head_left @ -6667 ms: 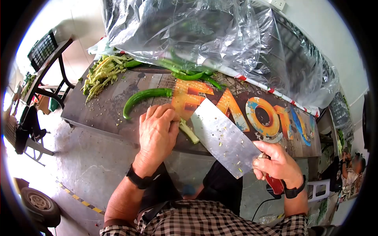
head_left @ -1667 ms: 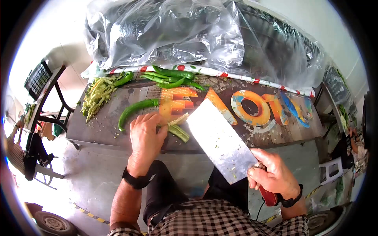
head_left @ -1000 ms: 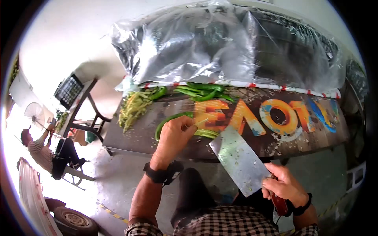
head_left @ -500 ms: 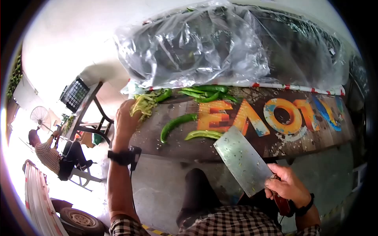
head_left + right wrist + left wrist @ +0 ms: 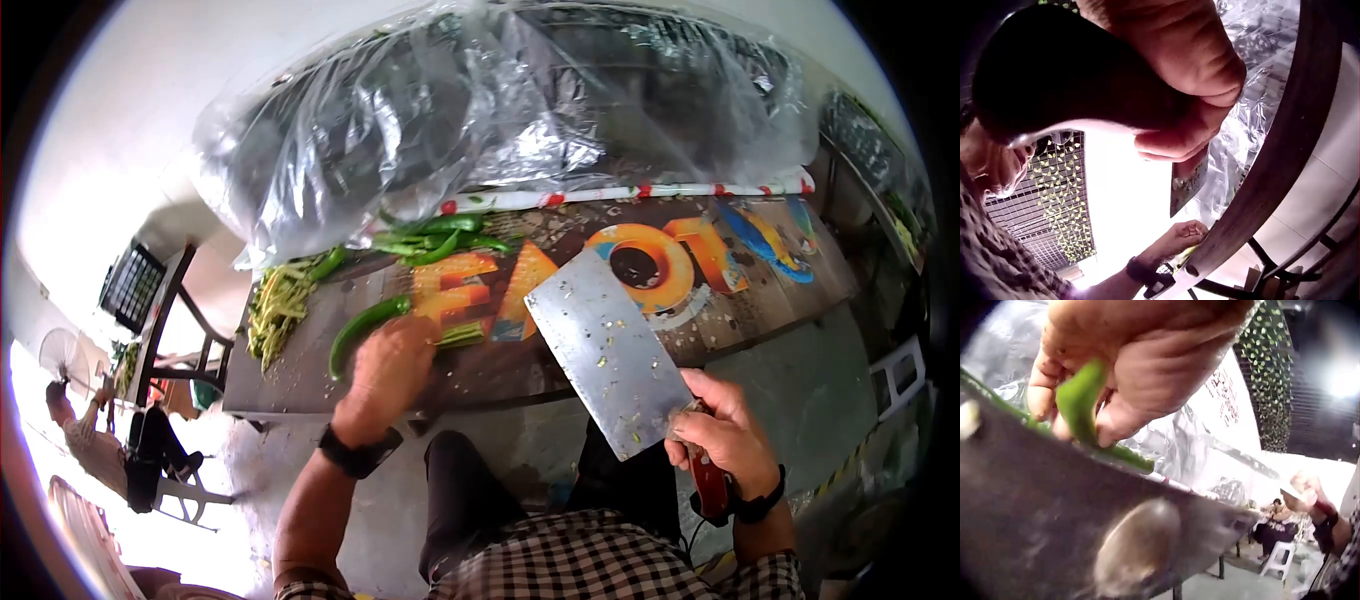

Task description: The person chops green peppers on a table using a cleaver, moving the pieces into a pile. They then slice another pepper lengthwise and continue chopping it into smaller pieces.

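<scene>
My left hand (image 5: 392, 368) is low over the table's near side, at a split green pepper (image 5: 462, 335). The left wrist view shows its thumb and fingers pinching the green pepper (image 5: 1079, 403), one end of which sticks up towards the camera. In my right hand (image 5: 730, 430) is a cleaver (image 5: 605, 345), gripped by its red-brown handle. Its broad blade slants up and left past the table's front edge, flecked with seeds. A whole curved green pepper (image 5: 350, 335) lies just beyond the left hand.
A heap of pale pepper cores (image 5: 275, 305) lies at the table's left end. Several green peppers (image 5: 440, 240) lie at the back, before a long mound under clear plastic (image 5: 400, 130). Seeds dot the painted tabletop (image 5: 300, 385). A seated person (image 5: 100, 445) is at far left.
My left hand has drawn a pale core out of the split pepper, carried it left to the heap, and come back to the pepper. The cleaver has stayed in my right hand.
</scene>
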{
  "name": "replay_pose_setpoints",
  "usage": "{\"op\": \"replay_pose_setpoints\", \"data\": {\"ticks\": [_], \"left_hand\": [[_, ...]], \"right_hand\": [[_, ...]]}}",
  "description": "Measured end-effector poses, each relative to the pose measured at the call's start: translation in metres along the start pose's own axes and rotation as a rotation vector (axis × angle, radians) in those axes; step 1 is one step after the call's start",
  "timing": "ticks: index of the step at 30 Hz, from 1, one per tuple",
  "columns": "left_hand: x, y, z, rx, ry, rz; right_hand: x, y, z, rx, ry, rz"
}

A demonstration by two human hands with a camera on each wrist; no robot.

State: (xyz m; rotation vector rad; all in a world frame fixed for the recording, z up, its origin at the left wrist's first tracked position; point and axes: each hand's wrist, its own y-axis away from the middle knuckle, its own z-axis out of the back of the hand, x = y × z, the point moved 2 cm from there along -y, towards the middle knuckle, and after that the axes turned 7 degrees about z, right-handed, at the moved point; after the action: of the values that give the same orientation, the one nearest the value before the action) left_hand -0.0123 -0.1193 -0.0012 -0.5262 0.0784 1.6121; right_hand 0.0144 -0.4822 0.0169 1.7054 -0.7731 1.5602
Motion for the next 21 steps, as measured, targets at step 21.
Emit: {"op": "replay_pose_setpoints", "data": {"ticks": [21], "left_hand": [[-0.021,-0.038,0.002,-0.022,-0.104,-0.188]], "right_hand": [[0.011,-0.030,0.033,-0.013,0.079,0.102]]}}
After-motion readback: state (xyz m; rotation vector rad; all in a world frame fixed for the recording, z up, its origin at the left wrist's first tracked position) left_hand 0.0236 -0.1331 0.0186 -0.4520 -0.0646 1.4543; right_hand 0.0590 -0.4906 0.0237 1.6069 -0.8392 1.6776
